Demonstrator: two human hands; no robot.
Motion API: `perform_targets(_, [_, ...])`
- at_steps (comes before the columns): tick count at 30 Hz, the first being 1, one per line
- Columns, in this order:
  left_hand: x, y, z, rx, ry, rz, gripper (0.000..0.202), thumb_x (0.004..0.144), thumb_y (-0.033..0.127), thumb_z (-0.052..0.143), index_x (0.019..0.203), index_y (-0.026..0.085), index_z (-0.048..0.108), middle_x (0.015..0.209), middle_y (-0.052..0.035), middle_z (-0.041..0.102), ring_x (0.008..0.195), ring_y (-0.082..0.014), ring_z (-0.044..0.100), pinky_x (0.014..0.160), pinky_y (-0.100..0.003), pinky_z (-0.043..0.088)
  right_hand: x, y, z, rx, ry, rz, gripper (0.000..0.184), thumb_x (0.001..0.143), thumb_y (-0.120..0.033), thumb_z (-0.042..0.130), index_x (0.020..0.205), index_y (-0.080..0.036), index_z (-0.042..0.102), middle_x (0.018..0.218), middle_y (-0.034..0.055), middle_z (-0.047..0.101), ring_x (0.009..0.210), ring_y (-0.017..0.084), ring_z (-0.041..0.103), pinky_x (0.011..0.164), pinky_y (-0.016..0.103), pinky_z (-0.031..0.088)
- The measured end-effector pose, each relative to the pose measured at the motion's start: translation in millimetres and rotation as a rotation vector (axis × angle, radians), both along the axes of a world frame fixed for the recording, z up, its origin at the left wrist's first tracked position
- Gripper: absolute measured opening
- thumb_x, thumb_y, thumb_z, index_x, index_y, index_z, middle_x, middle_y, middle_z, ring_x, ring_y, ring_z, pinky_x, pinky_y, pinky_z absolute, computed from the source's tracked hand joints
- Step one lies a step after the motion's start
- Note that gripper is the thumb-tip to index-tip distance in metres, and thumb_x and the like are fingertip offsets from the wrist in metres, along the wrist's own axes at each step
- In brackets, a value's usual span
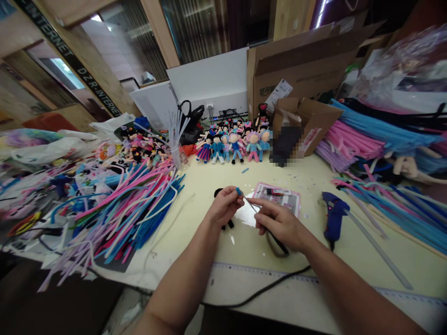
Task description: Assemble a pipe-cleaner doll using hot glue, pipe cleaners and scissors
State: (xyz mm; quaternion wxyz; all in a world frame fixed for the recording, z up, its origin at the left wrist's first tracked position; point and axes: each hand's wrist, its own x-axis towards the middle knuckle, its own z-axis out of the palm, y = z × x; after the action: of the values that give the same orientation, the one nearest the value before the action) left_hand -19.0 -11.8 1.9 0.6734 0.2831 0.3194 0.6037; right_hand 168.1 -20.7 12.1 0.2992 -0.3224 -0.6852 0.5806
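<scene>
The counter [209, 186] in front of me carries a big heap of pipe cleaners [132, 204] on my left, their long strands fanning from near me up toward the far right. A row of small dolls [232, 144] stands at the back, and a blue glue gun [333, 216] lies to my right, nozzle pointing away from me. My right hand [279, 223] is curled closed around a thin dark tool [275, 239]; its long axis runs from my palm up and left, with the tip aimed at my other hand. My left hand [225, 204] is pinched shut on a small black piece with a blue bit [238, 191] at my fingertips, probably a doll part, though it is too small to tell. Both hover just above the counter's middle.
</scene>
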Motion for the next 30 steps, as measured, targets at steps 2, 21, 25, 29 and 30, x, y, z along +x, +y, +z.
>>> perform_targets(2, [0.2, 0.0, -0.1, 0.000, -0.003, -0.001, 0.027, 0.058, 0.024, 0.082, 0.067, 0.012, 0.060, 0.061, -0.0001, 0.059, 0.053, -0.0055, 0.049, 0.059, -0.020, 0.041, -0.3, -0.6, 0.1, 0.029, -0.018, -0.009, 0.045, 0.086, -0.027, 0.049, 0.131, -0.023, 0.049, 0.068, -0.0020, 0.059, 0.056, 0.012, 0.060, 0.057, 0.026, 0.051])
perform_targets(21, [2.1, -4.1, 0.7, 0.018, 0.084, -0.175, 0.027, 0.064, 0.031, 0.077, 0.065, 0.012, 0.059, 0.060, -0.0009, 0.054, 0.055, -0.0084, 0.048, 0.059, -0.023, 0.039, 11.6, 12.8, 4.9, 0.041, 0.078, -0.015, 0.043, 0.085, -0.033, 0.055, 0.126, -0.022, 0.055, 0.067, -0.0015, 0.053, 0.059, 0.012, 0.051, 0.055, 0.025, 0.044])
perform_targets(25, [2.9, -4.7, 0.6, 0.016, 0.085, -0.229, 0.025, 0.064, 0.030, 0.076, 0.065, 0.011, 0.060, 0.059, -0.0017, 0.055, 0.054, -0.0087, 0.049, 0.060, -0.024, 0.038, 11.0, 15.3, 3.3, 0.041, 0.077, -0.007, 0.041, 0.082, -0.028, 0.057, 0.123, -0.022, 0.058, 0.067, -0.0022, 0.054, 0.061, 0.011, 0.052, 0.055, 0.024, 0.042])
perform_targets(29, [1.7, -4.6, -0.7, 0.018, 0.089, -0.259, 0.023, 0.065, 0.029, 0.075, 0.063, 0.011, 0.060, 0.058, -0.0020, 0.055, 0.053, -0.0097, 0.050, 0.060, -0.025, 0.039, 11.8, 18.2, 1.4, 0.048, 0.064, 0.016, 0.040, 0.082, -0.026, 0.057, 0.121, -0.024, 0.059, 0.071, -0.0014, 0.057, 0.064, 0.011, 0.052, 0.057, 0.024, 0.043])
perform_targets(30, [1.4, -4.7, -0.9, 0.019, 0.089, -0.265, 0.022, 0.065, 0.028, 0.074, 0.063, 0.011, 0.059, 0.057, -0.0021, 0.055, 0.053, -0.0099, 0.050, 0.060, -0.025, 0.039, 12.3, 18.9, 0.7, 0.055, 0.058, 0.021, 0.039, 0.082, -0.027, 0.057, 0.121, -0.024, 0.060, 0.073, -0.0010, 0.057, 0.065, 0.012, 0.052, 0.058, 0.024, 0.043])
